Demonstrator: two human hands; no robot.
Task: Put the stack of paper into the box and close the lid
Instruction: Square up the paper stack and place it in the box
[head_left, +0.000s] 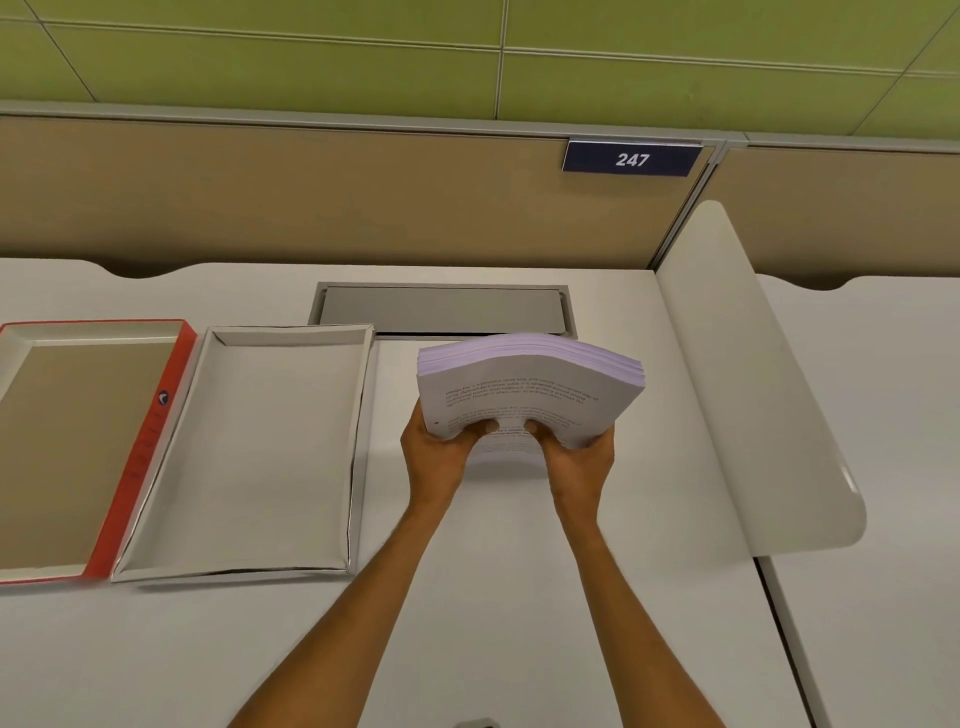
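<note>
A thick stack of printed paper (530, 384) is lifted off the white desk, its far edge arching upward. My left hand (436, 457) grips its near left corner and my right hand (579, 460) grips its near right corner, thumbs on top. The open white box (358, 415) lies flat on the desk to the left of the stack, with nothing inside. Its red-edged lid (150, 441) lies upside down further left, touching the box's side.
A grey cable hatch (441, 309) is set into the desk behind the stack. A white curved divider (753, 389) rises on the right. A beige partition with a "247" sign (631, 158) stands at the back.
</note>
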